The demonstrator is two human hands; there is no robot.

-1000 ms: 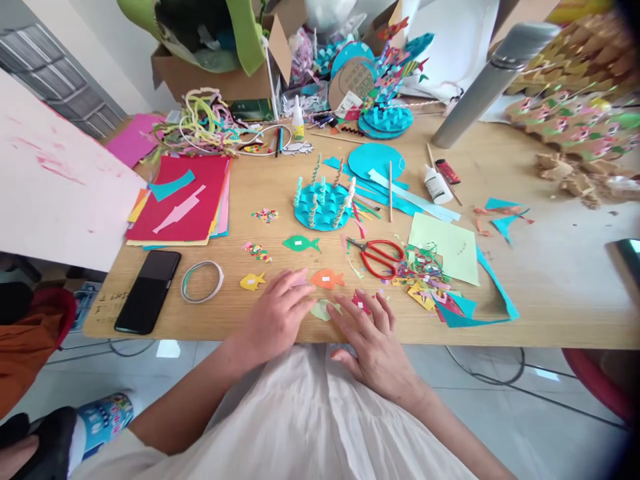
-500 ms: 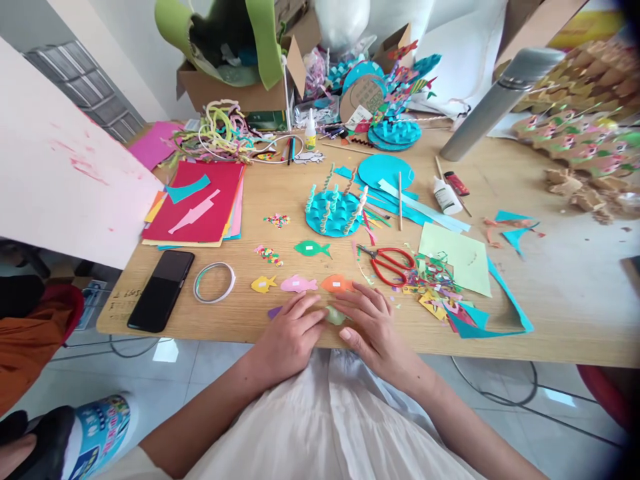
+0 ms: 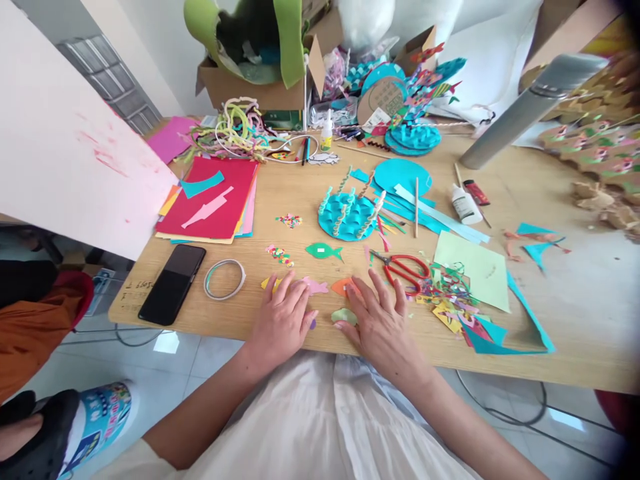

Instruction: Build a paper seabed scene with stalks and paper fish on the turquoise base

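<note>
Palm down near the table's front edge, my left hand lies with its fingers stretched out, partly over a yellow paper fish and a pink paper fish. A bit of purple paper peeks out by its thumb. My right hand is spread flat over part of an orange paper fish, its thumb at a pale green paper fish. Beyond them lies a green paper fish with a white square on it. Neither hand grips anything.
Red-handled scissors lie right of the fish, beside paper scraps. A blue disc with curled paper stalks stands behind. On the left are a tape roll, a phone and stacked coloured paper.
My left hand has moved forward and left onto the yellow and pink fish. My right hand has spread its fingers wider. The whole view has shifted slightly.
</note>
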